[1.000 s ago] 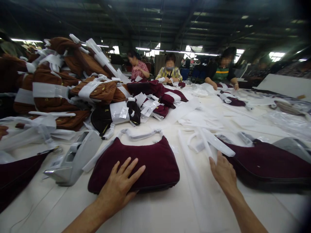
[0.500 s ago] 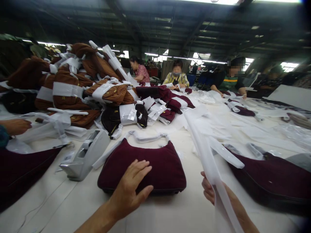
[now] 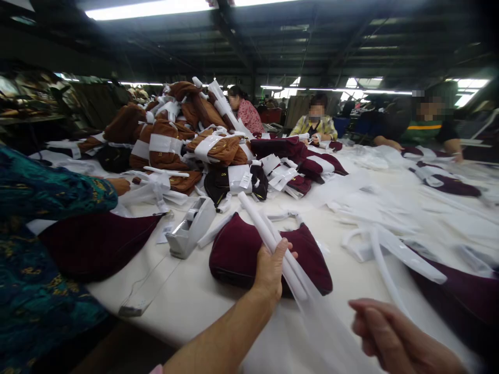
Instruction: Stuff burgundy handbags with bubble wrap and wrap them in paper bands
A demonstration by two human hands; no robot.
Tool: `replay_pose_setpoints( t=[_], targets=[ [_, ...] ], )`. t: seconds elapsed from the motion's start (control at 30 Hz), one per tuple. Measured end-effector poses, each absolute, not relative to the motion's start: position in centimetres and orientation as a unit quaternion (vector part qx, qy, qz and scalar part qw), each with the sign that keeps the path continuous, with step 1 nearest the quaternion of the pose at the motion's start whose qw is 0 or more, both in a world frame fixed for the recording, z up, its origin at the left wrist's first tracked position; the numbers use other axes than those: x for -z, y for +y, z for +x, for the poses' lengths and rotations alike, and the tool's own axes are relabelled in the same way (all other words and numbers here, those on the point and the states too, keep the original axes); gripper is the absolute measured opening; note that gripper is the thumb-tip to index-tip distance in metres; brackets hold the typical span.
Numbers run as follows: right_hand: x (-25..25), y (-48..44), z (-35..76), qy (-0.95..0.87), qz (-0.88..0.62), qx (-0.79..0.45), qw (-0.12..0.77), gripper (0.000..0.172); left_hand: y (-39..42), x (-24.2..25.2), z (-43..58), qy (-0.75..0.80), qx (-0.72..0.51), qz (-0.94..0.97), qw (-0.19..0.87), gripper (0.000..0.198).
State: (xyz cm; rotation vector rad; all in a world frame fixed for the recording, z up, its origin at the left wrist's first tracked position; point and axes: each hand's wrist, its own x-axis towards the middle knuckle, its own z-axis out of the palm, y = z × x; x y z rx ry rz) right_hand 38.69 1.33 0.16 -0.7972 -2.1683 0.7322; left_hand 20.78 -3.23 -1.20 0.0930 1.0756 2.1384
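Observation:
My left hand (image 3: 271,267) is closed around a rolled strip of thin white wrapping paper (image 3: 259,221), holding it slantwise over a burgundy handbag (image 3: 237,244). The strip's loose end trails down toward the lower right. Wrapped in white, the bag's handle (image 3: 290,215) lies behind it on the table. My right hand (image 3: 390,332) is blurred at the lower right, beside the trailing paper, its fingers curled and pressed together. Whatever lies inside those fingers, if anything, is hidden.
A grey tape dispenser (image 3: 191,228) stands left of the bag. Brown handbags (image 3: 166,148) are piled behind, near a black one (image 3: 218,182). A co-worker's patterned sleeve (image 3: 54,187) reaches in at left, above another burgundy bag (image 3: 101,244). More white paper (image 3: 409,249) lies at right.
My left hand has left the bag's front and now grips the white paper, which was in my right hand. My right hand has moved lower and right. The view has turned left.

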Motion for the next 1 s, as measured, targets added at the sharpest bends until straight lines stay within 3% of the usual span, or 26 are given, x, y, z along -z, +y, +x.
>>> replay_pose_setpoints(
  t=[0.1,0.3,0.47,0.67,0.87,1.0],
  targets=[
    [0.8,0.4,35.6,-0.906,-0.196,-0.199,0.317,0.025,-3.0,1.1,21.6,0.398,-0.84,0.034,0.366,0.043],
    [3.8,0.9,30.6,-0.914,-0.204,-0.051,0.347,0.025,-3.8,2.0,22.1,0.357,-0.865,0.045,0.349,0.037],
    [3.1,0.1,29.8,-0.908,-0.223,-0.118,0.334,0.026,-4.0,2.1,22.0,0.338,-0.88,-0.005,0.332,0.029],
    [3.4,-0.4,29.7,-0.92,-0.236,-0.002,0.312,0.03,-4.0,1.6,21.5,0.357,-0.862,-0.041,0.356,0.036],
    [5.4,0.3,34.6,-0.932,-0.218,0.04,0.286,0.025,-4.0,0.0,18.9,0.308,-0.903,-0.11,0.279,0.021],
    [5.9,0.6,36.0,-0.933,-0.206,0.014,0.294,0.022,-4.0,0.1,19.1,0.315,-0.896,-0.03,0.312,0.012]
  ],
)
